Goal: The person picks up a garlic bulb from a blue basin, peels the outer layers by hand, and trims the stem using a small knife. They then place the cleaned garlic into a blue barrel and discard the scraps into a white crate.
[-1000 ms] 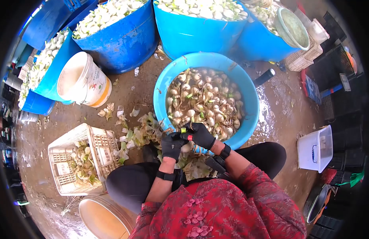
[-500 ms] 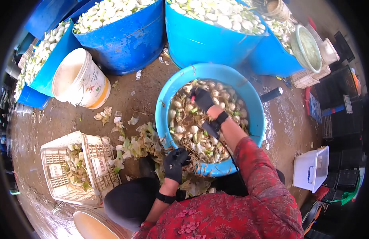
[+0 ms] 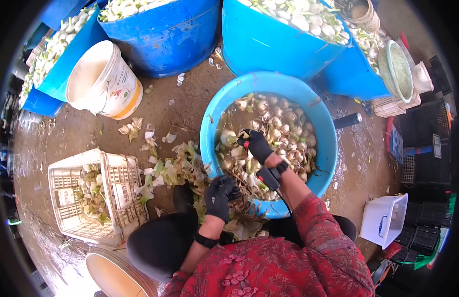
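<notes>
Many pale bulbs (image 3: 284,133) with stems and roots lie in murky water inside a round light-blue tub (image 3: 330,148). Over the bulbs, left of the tub's centre, is my right hand (image 3: 255,145) in a black glove, its fingers curled around something small; a red bit shows at the fingers. My left hand (image 3: 219,198), also gloved in black, is closed at the tub's near left rim, beside brown roots and peelings. What its fingers hold, if anything, is hidden. Leafy peelings (image 3: 177,166) are heaped left of the tub.
Large blue tubs (image 3: 165,37) of trimmed bulbs stand along the back. A white bucket (image 3: 128,91) is at the left, above a tipped white crate (image 3: 123,193) with peelings. An empty white bin (image 3: 383,218) sits at the right, and a beige bucket (image 3: 113,272) at the lower left.
My right hand has moved down and a little right over the tub, nearer my left hand. The camera view has shifted slightly, and more murky water shows at the tub's upper left.
</notes>
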The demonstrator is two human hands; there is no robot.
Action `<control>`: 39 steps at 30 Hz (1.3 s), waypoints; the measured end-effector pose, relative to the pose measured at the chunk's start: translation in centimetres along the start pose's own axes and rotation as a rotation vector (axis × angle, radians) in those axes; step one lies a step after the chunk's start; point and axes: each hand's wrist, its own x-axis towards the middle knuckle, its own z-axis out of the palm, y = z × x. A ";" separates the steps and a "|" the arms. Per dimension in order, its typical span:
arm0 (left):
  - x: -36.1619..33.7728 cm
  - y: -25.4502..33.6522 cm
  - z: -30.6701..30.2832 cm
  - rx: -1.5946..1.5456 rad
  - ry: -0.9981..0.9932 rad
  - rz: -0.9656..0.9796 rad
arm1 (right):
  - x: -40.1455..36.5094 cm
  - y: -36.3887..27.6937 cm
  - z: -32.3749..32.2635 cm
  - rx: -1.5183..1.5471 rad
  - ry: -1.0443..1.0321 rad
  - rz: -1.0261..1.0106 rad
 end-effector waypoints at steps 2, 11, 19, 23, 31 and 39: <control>0.2 -0.3 -0.3 0.003 0.005 -0.017 | -2.7 -2.9 0.1 0.360 -0.005 0.087; -0.9 0.2 -0.4 -0.062 -0.271 0.136 | -9.7 -9.5 2.0 0.326 0.176 -0.300; -1.5 -0.5 -1.6 0.577 -0.113 0.833 | -11.9 -8.5 4.5 0.340 0.091 0.048; -2.3 -0.5 -1.8 0.525 -0.137 0.768 | -12.7 -12.0 4.1 0.402 0.016 0.217; -2.1 0.1 -3.2 0.173 -0.226 0.487 | -13.7 -9.0 5.2 0.274 0.129 -0.165; -0.8 1.2 -4.6 -0.289 -0.602 -0.163 | -15.4 -9.6 2.4 -0.299 -0.081 -0.225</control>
